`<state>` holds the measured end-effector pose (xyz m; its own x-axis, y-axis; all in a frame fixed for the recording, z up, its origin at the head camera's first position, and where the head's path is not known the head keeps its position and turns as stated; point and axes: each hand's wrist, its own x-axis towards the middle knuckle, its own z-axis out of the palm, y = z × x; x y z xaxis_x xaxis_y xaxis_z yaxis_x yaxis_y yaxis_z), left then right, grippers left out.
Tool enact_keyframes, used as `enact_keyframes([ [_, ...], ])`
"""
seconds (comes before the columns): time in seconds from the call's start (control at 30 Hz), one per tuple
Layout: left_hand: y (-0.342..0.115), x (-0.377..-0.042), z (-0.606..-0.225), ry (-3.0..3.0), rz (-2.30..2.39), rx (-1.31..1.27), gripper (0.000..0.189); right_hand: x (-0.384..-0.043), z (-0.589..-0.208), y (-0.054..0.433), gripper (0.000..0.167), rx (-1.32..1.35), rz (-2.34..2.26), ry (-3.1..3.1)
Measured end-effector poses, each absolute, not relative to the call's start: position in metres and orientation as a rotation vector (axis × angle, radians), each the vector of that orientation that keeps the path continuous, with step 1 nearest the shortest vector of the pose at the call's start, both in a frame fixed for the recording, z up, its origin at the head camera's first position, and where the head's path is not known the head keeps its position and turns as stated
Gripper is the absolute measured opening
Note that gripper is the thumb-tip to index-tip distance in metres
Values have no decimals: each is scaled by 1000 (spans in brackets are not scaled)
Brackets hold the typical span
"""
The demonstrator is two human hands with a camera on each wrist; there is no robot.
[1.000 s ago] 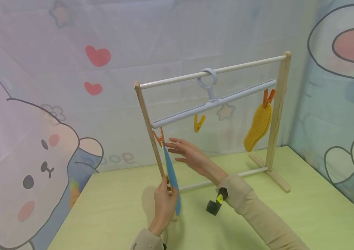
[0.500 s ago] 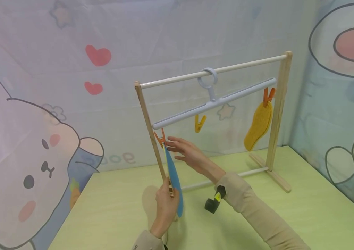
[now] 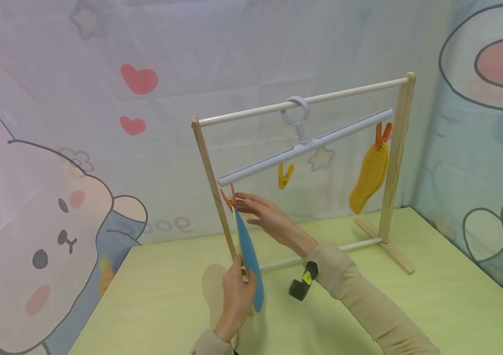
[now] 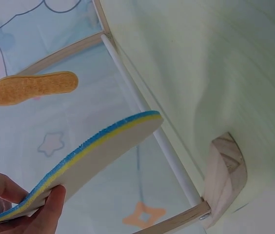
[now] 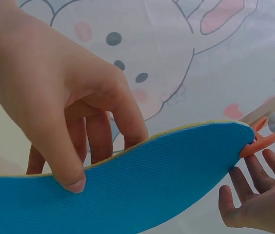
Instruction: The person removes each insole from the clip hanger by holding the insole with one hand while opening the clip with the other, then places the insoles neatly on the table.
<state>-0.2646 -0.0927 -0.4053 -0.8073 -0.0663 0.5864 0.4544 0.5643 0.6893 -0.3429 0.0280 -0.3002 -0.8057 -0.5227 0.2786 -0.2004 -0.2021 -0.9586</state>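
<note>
Pinches a blue insole point(image 3: 248, 251) by its edge with the left hand point(image 3: 237, 291), thumb on the blue face, fingers on the other. Keeps the right hand point(image 3: 262, 214) spread, fingers nearly straight, at the insole's upper end, beside an orange clip point(image 5: 263, 143). Insole upright on a slant, just beside the left post of a wooden rack point(image 3: 395, 158), below the left end of a pale hanger point(image 3: 305, 145). Under the hanger's middle, a yellow clip point(image 3: 283, 181); under its right end, a yellow insole point(image 3: 369, 180) in a second orange clip point(image 3: 379, 140). Underneath everything, a pale green counter point(image 3: 167, 296).
</note>
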Motion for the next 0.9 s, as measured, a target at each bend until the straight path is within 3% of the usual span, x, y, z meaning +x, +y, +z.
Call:
enact_keyframes([
  [0.9, -89, -260, -408, -2238, -1146, -318, 18, -352, -287, 20, 39, -753, -2112, 1875],
])
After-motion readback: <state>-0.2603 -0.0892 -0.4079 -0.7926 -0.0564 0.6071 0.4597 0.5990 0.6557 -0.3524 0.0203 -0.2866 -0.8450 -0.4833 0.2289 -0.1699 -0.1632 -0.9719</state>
